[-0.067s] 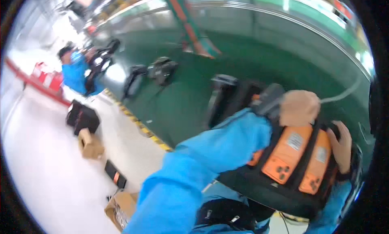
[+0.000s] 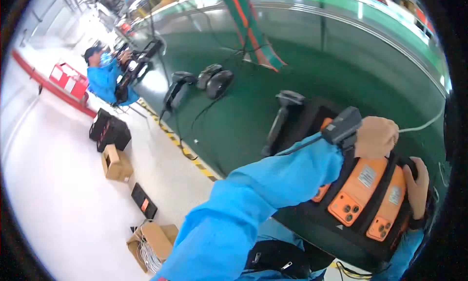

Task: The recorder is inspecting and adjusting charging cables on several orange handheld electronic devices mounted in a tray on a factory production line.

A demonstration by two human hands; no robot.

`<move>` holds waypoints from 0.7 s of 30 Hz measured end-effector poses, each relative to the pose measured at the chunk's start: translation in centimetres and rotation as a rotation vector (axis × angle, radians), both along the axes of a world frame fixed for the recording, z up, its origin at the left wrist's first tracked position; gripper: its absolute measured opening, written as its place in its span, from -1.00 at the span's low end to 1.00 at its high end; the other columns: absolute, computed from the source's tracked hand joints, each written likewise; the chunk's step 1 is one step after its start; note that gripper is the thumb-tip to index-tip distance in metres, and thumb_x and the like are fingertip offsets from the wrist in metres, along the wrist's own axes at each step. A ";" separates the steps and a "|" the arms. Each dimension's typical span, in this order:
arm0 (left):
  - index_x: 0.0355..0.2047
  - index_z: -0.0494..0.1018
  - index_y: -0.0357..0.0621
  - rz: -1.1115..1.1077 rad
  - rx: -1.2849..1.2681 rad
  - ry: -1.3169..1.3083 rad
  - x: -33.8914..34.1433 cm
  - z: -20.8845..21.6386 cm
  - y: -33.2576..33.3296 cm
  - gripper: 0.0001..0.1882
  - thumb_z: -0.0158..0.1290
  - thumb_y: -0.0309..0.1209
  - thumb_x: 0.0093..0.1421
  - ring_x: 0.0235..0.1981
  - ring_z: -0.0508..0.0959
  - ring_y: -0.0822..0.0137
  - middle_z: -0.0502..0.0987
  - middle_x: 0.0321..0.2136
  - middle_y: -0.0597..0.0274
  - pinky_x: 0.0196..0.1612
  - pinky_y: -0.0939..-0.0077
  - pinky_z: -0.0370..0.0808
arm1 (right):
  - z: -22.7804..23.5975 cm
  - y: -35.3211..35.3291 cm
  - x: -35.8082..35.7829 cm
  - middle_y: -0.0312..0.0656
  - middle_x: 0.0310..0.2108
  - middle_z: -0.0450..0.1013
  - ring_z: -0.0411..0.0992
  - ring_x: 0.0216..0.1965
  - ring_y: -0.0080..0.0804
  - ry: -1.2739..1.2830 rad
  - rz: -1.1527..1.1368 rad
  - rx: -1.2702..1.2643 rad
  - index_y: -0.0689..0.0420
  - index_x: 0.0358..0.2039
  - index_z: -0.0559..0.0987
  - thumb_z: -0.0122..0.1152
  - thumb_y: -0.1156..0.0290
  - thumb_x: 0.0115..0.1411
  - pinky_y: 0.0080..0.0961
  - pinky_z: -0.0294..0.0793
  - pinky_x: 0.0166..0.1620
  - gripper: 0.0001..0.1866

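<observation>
A black tray (image 2: 312,222) holds orange phones lying back up in slots. One phone (image 2: 360,186) lies directly below my left hand (image 2: 377,136), another phone (image 2: 387,208) to its right; part of a third shows beside my sleeve. My left hand is closed at the far end of the middle phone, and a white cable (image 2: 423,128) runs out of it to the right. Its fingertips are hidden. A black device (image 2: 342,126) is strapped on that wrist. My right hand (image 2: 417,186) curls round a dark rounded thing at the tray's right side.
A black handheld scanner (image 2: 287,110) stands left of the tray on the green mat (image 2: 234,140). Farther left lie more black devices (image 2: 214,81) with cables. Cardboard boxes (image 2: 117,164) stand on the floor. A co-worker (image 2: 107,79) in blue sits at the far left.
The view has shifted, so the bench and both hands sit slightly farther right and lower in the picture. It is sharper now. Both hands keep much the same places at the tray.
</observation>
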State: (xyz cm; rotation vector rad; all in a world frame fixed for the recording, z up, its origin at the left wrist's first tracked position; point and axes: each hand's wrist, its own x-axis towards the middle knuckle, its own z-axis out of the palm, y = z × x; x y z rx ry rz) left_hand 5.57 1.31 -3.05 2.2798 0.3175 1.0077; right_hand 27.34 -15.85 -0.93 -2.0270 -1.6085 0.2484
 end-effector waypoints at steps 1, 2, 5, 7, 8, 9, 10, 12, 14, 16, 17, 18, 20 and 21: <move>-0.41 0.52 -0.17 0.026 -0.002 0.007 -0.3 0.0 0.5 -0.87 0.05 -0.40 0.08 -0.32 0.60 -0.06 0.58 -0.39 0.01 -0.21 0.08 0.54 | 0.3 0.6 -0.3 -0.02 -0.03 0.46 0.42 0.04 -0.12 0.032 -0.018 -0.067 0.27 0.00 0.48 0.21 0.41 0.22 -0.36 0.33 0.17 -0.65; -0.37 0.50 -0.18 0.032 -0.003 0.016 -0.6 0.0 0.9 -0.86 0.06 -0.39 0.10 -0.32 0.60 -0.06 0.58 -0.38 0.01 -0.22 0.08 0.54 | -0.1 1.4 -0.8 -0.02 -0.03 0.46 0.42 0.04 -0.12 0.034 0.003 -0.068 0.27 0.00 0.48 0.21 0.41 0.22 -0.36 0.33 0.17 -0.65; -0.24 0.45 -0.20 0.028 0.007 0.066 -0.9 -0.5 0.6 -0.78 0.07 -0.34 0.16 -0.31 0.61 -0.08 0.58 -0.38 0.01 -0.22 0.07 0.53 | -0.2 1.0 -2.8 0.03 0.00 0.42 0.39 0.08 -0.09 -0.047 0.031 0.135 0.26 0.02 0.45 0.14 0.44 0.26 -0.32 0.29 0.22 -0.67; -0.23 0.43 -0.22 0.110 0.034 0.149 -0.3 0.0 0.1 -0.73 0.10 -0.28 0.17 -0.32 0.61 -0.06 0.58 -0.39 0.01 -0.24 0.07 0.53 | 1.9 0.2 -4.8 0.08 0.03 0.38 0.36 0.11 -0.06 -0.170 0.216 0.236 0.27 0.01 0.44 0.09 0.46 0.28 -0.26 0.26 0.25 -0.69; -0.23 0.42 -0.23 0.137 0.085 0.193 -0.2 -0.6 0.0 -0.66 0.13 -0.19 0.18 -0.32 0.62 -0.05 0.58 -0.39 0.00 -0.26 0.08 0.53 | 2.4 -0.2 -7.0 0.07 0.04 0.36 0.34 0.14 -0.02 -0.117 0.252 0.196 0.28 0.00 0.44 0.13 0.53 0.20 -0.19 0.25 0.26 -0.66; -0.23 0.42 -0.23 0.149 0.098 0.198 -0.7 -0.7 0.0 -0.66 0.13 -0.19 0.18 -0.32 0.62 -0.05 0.58 -0.39 0.00 -0.26 0.08 0.53 | 2.7 -0.1 -8.9 0.04 0.07 0.33 0.32 0.15 0.00 -0.154 0.358 0.222 0.27 0.00 0.45 0.23 0.59 0.06 -0.19 0.27 0.25 -0.56; -0.24 0.42 -0.23 0.147 0.111 0.243 -0.8 -0.9 0.0 -0.64 0.13 -0.16 0.18 -0.32 0.62 -0.04 0.58 -0.39 0.00 -0.26 0.09 0.53 | 2.8 0.1 -10.6 0.04 0.08 0.32 0.31 0.16 0.03 -0.151 0.391 0.214 0.27 0.00 0.45 0.26 0.61 0.00 -0.17 0.28 0.24 -0.52; -0.28 0.43 -0.23 0.089 0.123 0.291 -1.1 -0.8 0.5 -0.59 0.11 -0.07 0.21 -0.33 0.63 -0.03 0.59 -0.39 -0.02 -0.26 0.11 0.54 | 2.7 0.8 -12.5 0.03 0.09 0.31 0.31 0.16 0.05 -0.145 0.418 0.210 0.26 -0.01 0.45 0.28 0.63 -0.06 -0.16 0.29 0.23 -0.48; -0.28 0.43 -0.23 0.065 0.148 0.314 -1.4 -0.5 0.5 -0.59 0.09 -0.07 0.23 -0.33 0.63 -0.03 0.59 -0.39 -0.02 -0.27 0.12 0.54 | 2.3 1.1 -13.4 0.06 0.09 0.32 0.31 0.16 0.07 -0.143 0.499 0.156 0.26 -0.01 0.46 0.30 0.64 -0.05 -0.16 0.33 0.20 -0.48; -0.29 0.44 -0.24 0.047 0.174 0.329 -1.3 -0.1 0.5 -0.58 0.08 -0.06 0.24 -0.33 0.63 -0.02 0.59 -0.39 -0.02 -0.27 0.12 0.54 | 2.4 1.0 -13.3 0.06 0.09 0.32 0.32 0.16 0.08 -0.160 0.527 0.154 0.25 -0.01 0.46 0.30 0.64 -0.04 -0.16 0.35 0.19 -0.49; -0.30 0.44 -0.24 0.045 0.173 0.361 -1.2 0.1 0.5 -0.58 0.07 -0.05 0.25 -0.32 0.63 -0.02 0.59 -0.39 -0.03 -0.26 0.12 0.54 | 2.4 0.9 -13.3 0.05 0.09 0.31 0.32 0.15 0.08 -0.176 0.558 0.149 0.24 -0.02 0.47 0.30 0.64 -0.03 -0.16 0.37 0.18 -0.51; -0.30 0.45 -0.23 0.047 0.172 0.394 -1.0 0.0 0.5 -0.57 0.06 -0.04 0.26 -0.32 0.63 -0.02 0.60 -0.39 -0.03 -0.25 0.12 0.54 | 2.1 0.9 -13.2 0.02 0.08 0.33 0.34 0.14 0.05 -0.112 0.528 0.165 0.23 -0.01 0.48 0.31 0.63 -0.01 -0.16 0.40 0.15 -0.52; -0.27 0.46 -0.24 0.044 0.163 0.420 -1.1 -0.2 0.5 -0.57 0.03 -0.05 0.27 -0.29 0.64 0.00 0.61 -0.36 -0.02 -0.21 0.12 0.55 | 2.2 1.2 -14.1 0.01 0.07 0.34 0.35 0.13 0.06 -0.181 0.506 0.220 0.23 0.00 0.48 0.31 0.63 -0.01 -0.15 0.41 0.14 -0.51; -0.23 0.47 -0.25 0.030 0.150 0.436 -1.0 -0.3 0.5 -0.57 0.01 -0.06 0.28 -0.26 0.66 0.03 0.63 -0.34 -0.01 -0.17 0.13 0.55 | 2.4 1.2 -14.6 0.00 0.06 0.35 0.36 0.12 0.06 -0.258 0.472 0.265 0.24 0.01 0.49 0.31 0.63 -0.02 -0.14 0.42 0.12 -0.50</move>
